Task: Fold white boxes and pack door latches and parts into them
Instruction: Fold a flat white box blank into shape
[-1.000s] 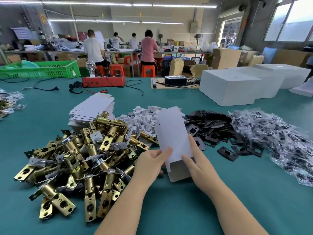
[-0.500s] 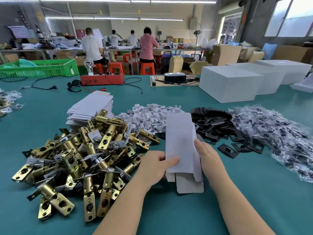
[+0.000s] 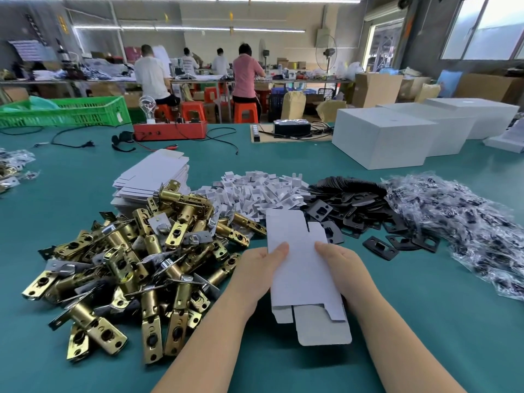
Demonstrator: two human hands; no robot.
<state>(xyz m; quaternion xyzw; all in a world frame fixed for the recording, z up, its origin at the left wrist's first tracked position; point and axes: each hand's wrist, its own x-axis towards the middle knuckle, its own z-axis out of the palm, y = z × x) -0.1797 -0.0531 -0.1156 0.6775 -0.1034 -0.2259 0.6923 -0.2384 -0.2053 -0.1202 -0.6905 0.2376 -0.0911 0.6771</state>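
Both hands hold 1 flat box blank (image 3: 297, 268): left hand (image 3: 255, 268) and right hand (image 3: 343, 268) pinch its long edges. Thin card, likely light and easily creased; best gripped at those edges, squeezing inward to open it.

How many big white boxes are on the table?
3, in a row at the far right: the nearest, the middle one behind it, the farthest. More may sit beyond the frame's right edge.

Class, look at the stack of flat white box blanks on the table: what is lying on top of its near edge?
Brass door latches from the big pile lean over the near edge of the stack of flat white box blanks. How far the stack runs beneath the pile is hidden.
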